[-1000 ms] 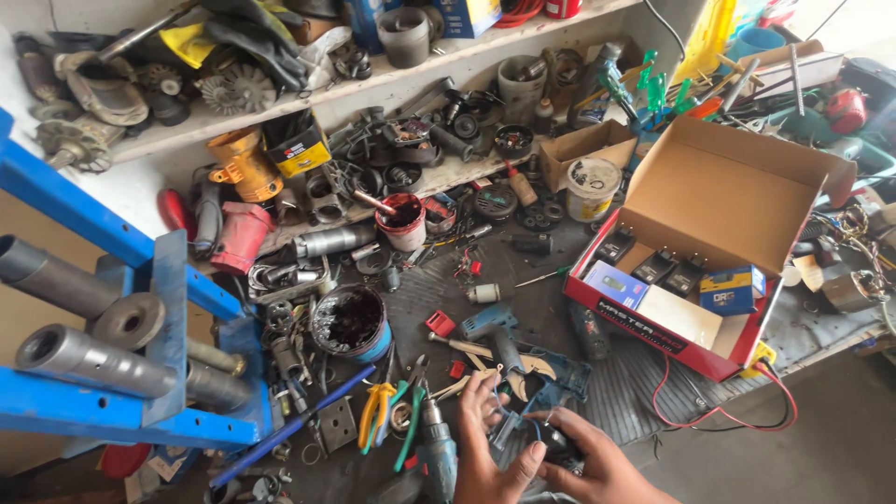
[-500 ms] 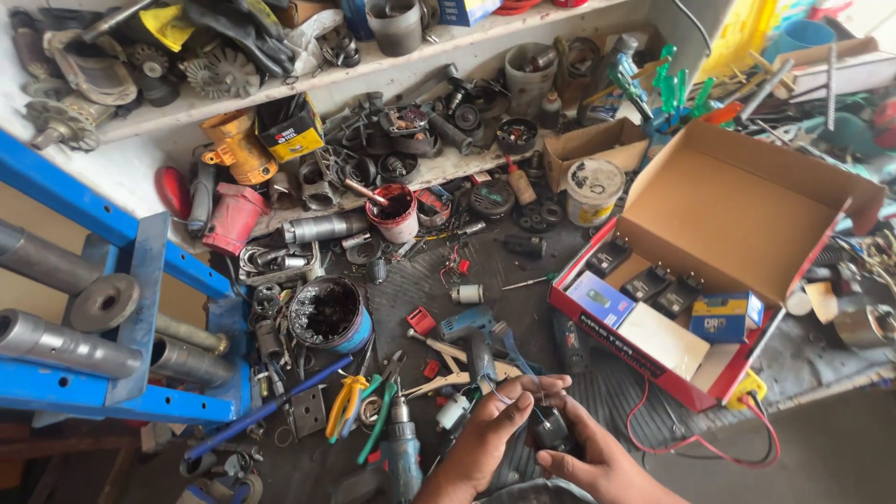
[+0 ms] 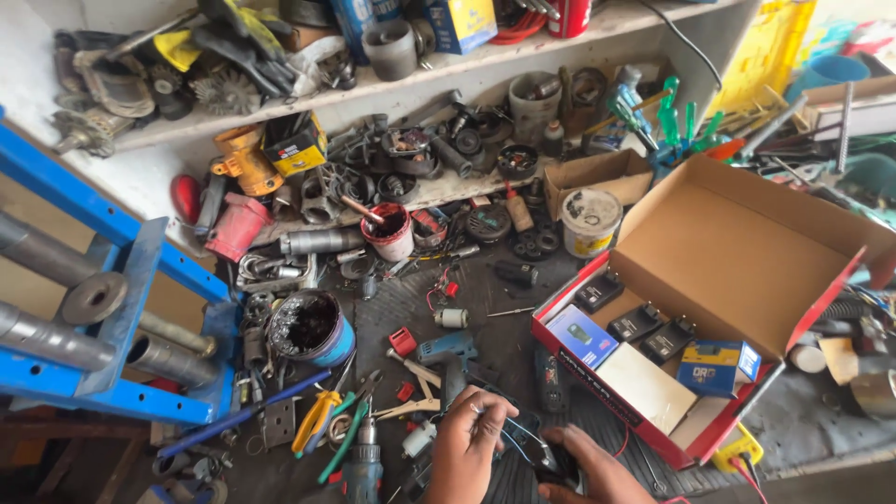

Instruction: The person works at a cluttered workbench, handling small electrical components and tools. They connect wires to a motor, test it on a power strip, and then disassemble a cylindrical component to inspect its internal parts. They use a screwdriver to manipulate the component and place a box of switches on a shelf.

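Head view, only camera. Left hand [image 3: 464, 448] low centre, fingers curled, pinching thin wires [image 3: 516, 431] that run to a small black part [image 3: 553, 459]. Right hand [image 3: 597, 467] beside it, fingers closed around the black part from below; part mostly hidden, exact kind unclear. Both hands sit just above the dark ribbed mat [image 3: 485, 308] at the bottom edge of frame.

Around them: blue drill [image 3: 446, 352] lying just up from the left hand, second drill [image 3: 362, 462] to its left pointing down, yellow-handled pliers [image 3: 315, 420] and green-handled pliers [image 3: 347, 439] beside that. Black-filled tin [image 3: 308, 329] further up left. Open red cardboard box [image 3: 747, 271] to the right, holding small black modules, a blue packet and a white slab. White tub [image 3: 590, 220] behind the box. Shelves [image 3: 448, 79] at back heaped with motor parts. Blue steel rack [image 3: 103, 308] far left.

Step, as judged: mid-handling, wires being sorted or seated on the black part, both hands busy on it. Next move looks to call for a fine pinch on the wire ends with the right hand keeping the part steady; clutter close by, so little room to set anything down.
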The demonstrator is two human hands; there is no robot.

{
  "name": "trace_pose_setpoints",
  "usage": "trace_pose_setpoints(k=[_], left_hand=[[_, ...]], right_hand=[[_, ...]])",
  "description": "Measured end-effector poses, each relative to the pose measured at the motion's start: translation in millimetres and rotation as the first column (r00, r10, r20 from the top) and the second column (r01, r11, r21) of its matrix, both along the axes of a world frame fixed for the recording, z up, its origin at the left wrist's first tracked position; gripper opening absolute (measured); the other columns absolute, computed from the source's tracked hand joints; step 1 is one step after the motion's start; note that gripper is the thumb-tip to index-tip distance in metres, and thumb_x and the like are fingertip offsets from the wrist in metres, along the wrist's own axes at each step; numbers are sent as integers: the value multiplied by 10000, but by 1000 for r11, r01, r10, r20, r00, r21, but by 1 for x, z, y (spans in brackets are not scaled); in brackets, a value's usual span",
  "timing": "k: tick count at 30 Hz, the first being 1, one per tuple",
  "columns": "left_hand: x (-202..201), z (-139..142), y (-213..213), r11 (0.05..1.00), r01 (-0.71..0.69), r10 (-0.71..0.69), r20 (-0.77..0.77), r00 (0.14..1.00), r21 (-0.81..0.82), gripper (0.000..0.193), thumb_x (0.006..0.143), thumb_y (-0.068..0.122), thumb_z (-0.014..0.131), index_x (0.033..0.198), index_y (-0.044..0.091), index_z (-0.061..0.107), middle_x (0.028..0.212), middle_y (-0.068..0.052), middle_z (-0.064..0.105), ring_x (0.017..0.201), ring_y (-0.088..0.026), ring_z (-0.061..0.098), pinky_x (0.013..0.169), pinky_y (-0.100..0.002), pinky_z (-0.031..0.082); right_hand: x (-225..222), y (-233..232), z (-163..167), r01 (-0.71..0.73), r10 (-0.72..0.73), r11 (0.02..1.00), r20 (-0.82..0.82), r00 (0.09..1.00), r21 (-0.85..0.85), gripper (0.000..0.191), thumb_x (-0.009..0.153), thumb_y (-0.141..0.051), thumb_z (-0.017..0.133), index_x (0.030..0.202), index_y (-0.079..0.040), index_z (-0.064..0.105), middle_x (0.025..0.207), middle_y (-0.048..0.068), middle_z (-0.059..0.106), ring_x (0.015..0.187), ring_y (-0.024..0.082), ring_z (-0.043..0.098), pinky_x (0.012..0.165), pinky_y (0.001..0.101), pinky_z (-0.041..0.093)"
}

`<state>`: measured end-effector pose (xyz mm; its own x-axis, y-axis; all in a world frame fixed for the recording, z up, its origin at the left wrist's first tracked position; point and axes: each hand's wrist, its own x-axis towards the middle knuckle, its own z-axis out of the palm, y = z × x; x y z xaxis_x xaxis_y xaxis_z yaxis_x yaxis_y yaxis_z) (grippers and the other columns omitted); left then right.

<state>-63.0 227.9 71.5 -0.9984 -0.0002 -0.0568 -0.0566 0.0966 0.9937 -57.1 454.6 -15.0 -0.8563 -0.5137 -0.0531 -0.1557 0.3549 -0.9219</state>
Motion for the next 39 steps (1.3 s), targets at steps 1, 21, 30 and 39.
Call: trace_pose_setpoints(k=[1, 21, 30, 39], left_hand=[[3, 7, 2, 997, -7, 0, -97, 995, -71, 193, 998, 205, 634, 925, 47, 717, 880, -32, 664, 705, -127, 617, 640, -287, 513], [-75, -121, 13, 447, 803, -890, -109, 442, -394, 164, 877, 97, 844, 971, 35, 725, 1055, -206, 718, 942, -276, 733, 809, -389, 603], [25, -49, 109, 802, 569, -597, -283, 751, -183, 337, 818, 211, 891, 1089, 58, 763, 1353, -182, 648, 1215, -312, 687, 906, -388, 612], [93, -10, 260, 577, 816, -814, -90, 573, -28, 817, 721, 168, 887, 1431, 127, 485, 1448, -111, 511, 1204, -237, 698, 918, -338, 611]], right_hand=[[-2, 4, 6, -7, 3, 1000, -136, 991, -26, 658, 787, -218, 907, 1321, -37, 569, 1237, 125, 595, 1240, 255, 575, 1015, 361, 471], [22, 74, 73, 125, -138, 980, -79, 987, -153, 387, 848, -25, 751, 1194, -36, 577, 1168, 96, 636, 1186, 229, 632, 1011, 348, 484], [104, 75, 82, 649, -675, 616, 126, 727, -446, 521, 832, 72, 750, 1282, -37, 510, 1121, 73, 576, 1061, 143, 564, 933, 289, 462], [199, 173, 88, 806, -808, 361, 273, 521, -469, 507, 853, 95, 659, 1323, -35, 521, 1149, 91, 546, 1051, 162, 560, 927, 301, 477]])
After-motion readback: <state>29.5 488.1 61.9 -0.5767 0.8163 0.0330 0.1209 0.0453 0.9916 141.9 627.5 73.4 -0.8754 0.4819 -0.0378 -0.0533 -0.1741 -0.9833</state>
